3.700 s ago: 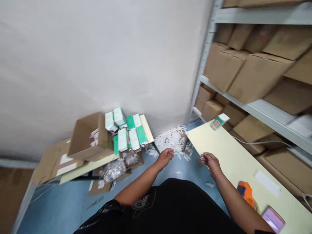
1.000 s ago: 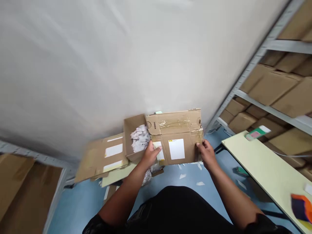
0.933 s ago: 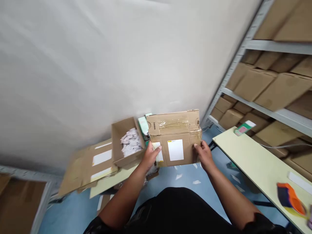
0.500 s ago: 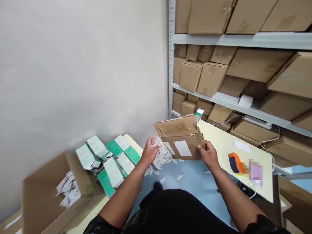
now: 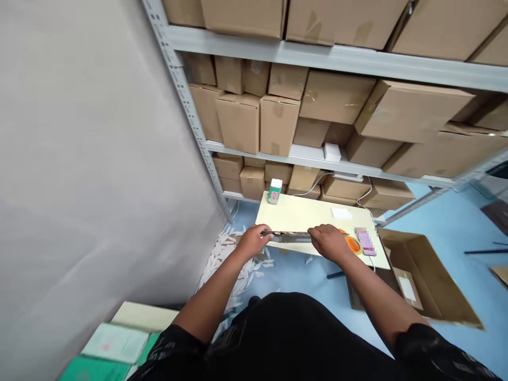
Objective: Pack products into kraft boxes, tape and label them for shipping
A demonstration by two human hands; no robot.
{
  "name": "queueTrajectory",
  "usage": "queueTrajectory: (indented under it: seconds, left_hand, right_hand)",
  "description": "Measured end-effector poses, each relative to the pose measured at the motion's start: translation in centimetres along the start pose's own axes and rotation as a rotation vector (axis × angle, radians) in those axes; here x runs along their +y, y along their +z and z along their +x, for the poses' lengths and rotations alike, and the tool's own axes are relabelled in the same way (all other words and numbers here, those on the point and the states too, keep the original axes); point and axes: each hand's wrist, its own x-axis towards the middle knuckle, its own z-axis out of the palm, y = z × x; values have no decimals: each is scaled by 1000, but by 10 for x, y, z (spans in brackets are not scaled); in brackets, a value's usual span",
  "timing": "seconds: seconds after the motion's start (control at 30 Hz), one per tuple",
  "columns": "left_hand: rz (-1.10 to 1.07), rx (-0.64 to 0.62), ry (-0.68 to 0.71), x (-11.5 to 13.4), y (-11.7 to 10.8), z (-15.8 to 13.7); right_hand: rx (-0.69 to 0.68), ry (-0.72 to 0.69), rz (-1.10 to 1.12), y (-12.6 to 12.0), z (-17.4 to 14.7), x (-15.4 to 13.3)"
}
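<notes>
A flat cardboard mailer (image 5: 291,237) is held in front of me, seen nearly edge-on, so its faces are mostly hidden. My left hand (image 5: 256,241) is closed on its left end, the thumb along the near side. At the other end my right hand (image 5: 327,242) grips it, fingers over the top edge. The mailer is over the near edge of a pale yellow table (image 5: 305,214). Just beyond my right hand, an orange tape dispenser (image 5: 352,242) lies on that table, partly covered by the hand.
A small green and white box (image 5: 274,191) stands on the table's far left; a pixelated purple item (image 5: 365,242) lies at right. Metal shelving (image 5: 317,55) holds many cartons. An open carton (image 5: 436,280) sits at right, paper strips (image 5: 242,272) litter the floor, and green booklets (image 5: 115,344) lie lower left.
My view has turned right, toward the table and shelves. The mailer has tipped from showing its labelled face to edge-on. My left hand, earlier apart from it with loose fingers, now grips its left end.
</notes>
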Motion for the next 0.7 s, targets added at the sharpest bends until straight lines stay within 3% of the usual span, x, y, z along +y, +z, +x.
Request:
queueTrajectory:
  seconds: [0.1,0.2,0.37,0.47,0.57,0.7]
  left_hand:
    - [0,-10,141,-8,-3,21]
    - [-21,-2,185,-12,-5,39]
    - [-112,4,112,-18,11,63]
    - [-202,21,35,-20,33,76]
    - [-318,90,-81,-19,59,90]
    - [-265,144,-143,-7,85,109]
  right_hand:
    - [177,109,79,-4,-7,16]
    - [407,376,228,7,-32,46]
    - [530,779,884,59,-62,81]
    - [593,892,1136,87,-54,91]
    - [591,968,1202,103,-41,105]
    - [530,937,1273,117,-32,136]
